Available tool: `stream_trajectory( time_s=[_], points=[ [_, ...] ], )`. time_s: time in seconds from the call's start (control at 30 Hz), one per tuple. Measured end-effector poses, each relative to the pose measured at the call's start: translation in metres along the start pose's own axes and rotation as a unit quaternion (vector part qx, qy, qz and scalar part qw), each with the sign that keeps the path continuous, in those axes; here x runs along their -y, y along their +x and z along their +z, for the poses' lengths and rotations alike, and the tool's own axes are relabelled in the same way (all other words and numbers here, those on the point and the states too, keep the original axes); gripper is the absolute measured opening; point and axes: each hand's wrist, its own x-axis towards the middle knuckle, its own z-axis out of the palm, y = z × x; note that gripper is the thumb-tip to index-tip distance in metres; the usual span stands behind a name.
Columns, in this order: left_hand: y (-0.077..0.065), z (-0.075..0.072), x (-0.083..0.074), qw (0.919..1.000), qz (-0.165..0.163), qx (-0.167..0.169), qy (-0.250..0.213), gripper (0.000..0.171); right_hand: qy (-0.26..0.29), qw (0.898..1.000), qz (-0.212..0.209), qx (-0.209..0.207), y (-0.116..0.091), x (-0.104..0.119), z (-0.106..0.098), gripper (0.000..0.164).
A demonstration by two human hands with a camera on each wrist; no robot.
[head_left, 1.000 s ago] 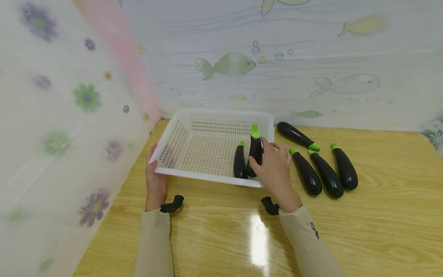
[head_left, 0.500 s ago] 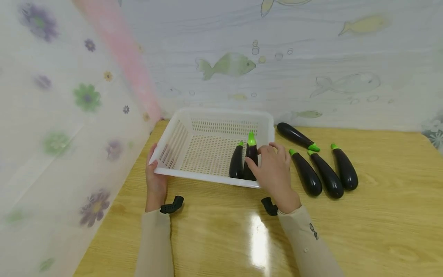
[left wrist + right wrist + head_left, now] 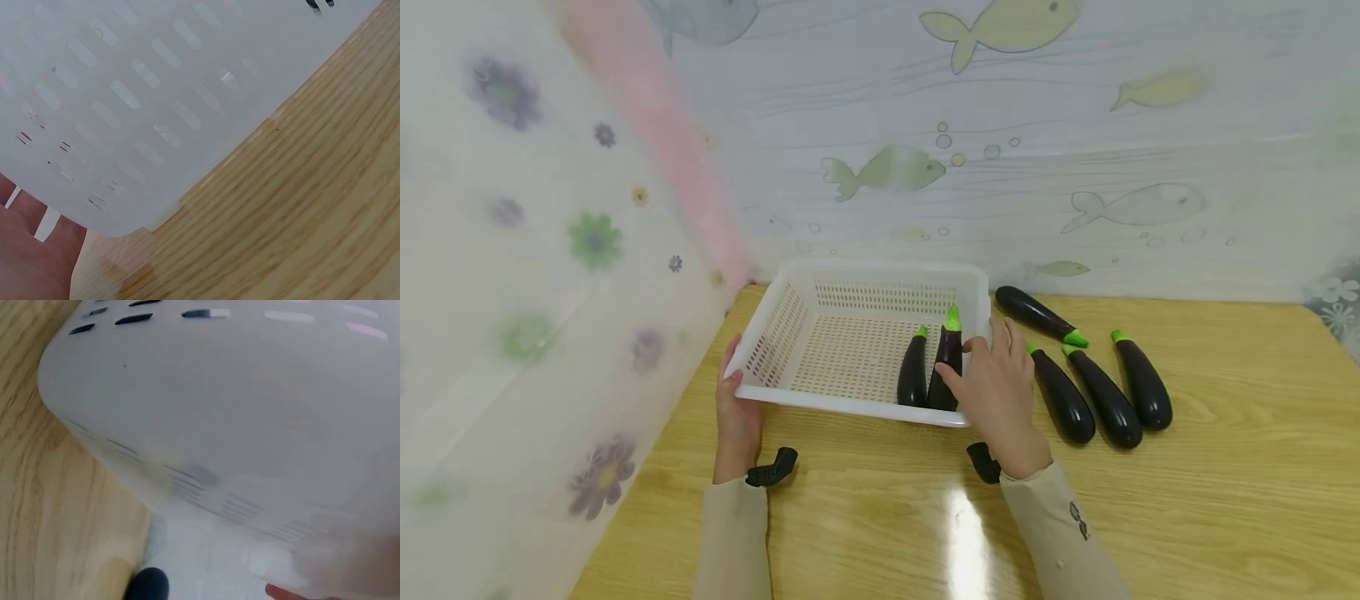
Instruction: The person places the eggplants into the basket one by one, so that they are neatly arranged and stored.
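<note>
The basket [image 3: 850,406] is at the back left of the table [image 3: 1240,467], in front of the back sheet [image 3: 850,108], with the side sheet [image 3: 535,275] to its left. In its right end are two eggplants side by side, the left inner eggplant [image 3: 913,371] and the right inner eggplant [image 3: 950,350]. The left hand [image 3: 739,421] is at the basket's front left corner, the right hand [image 3: 1000,396] over its right end, beside the right inner eggplant. Right of the basket, on the table, the back eggplant [image 3: 1036,313] lies behind a row of three: the left outer eggplant [image 3: 1063,396], the middle outer eggplant [image 3: 1103,398] and the right outer eggplant [image 3: 1142,381]
</note>
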Motion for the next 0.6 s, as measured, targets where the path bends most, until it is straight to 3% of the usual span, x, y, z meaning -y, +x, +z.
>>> stream_trajectory(
  time_s=[0.2,0.6],
  points=[
    [-0.0014,-0.0002,0.0005,1.0000,0.005,0.002,0.002,0.054,0.036,0.999,0.006,-0.012,0.0018,-0.0041,-0.0004,0.029],
    [-0.0002,-0.0015,0.0015,0.9999,-0.001,0.010,-0.001,0.052,0.056,0.998,0.008,-0.006,0.0044,-0.0087,0.0016,0.025]
  ],
)
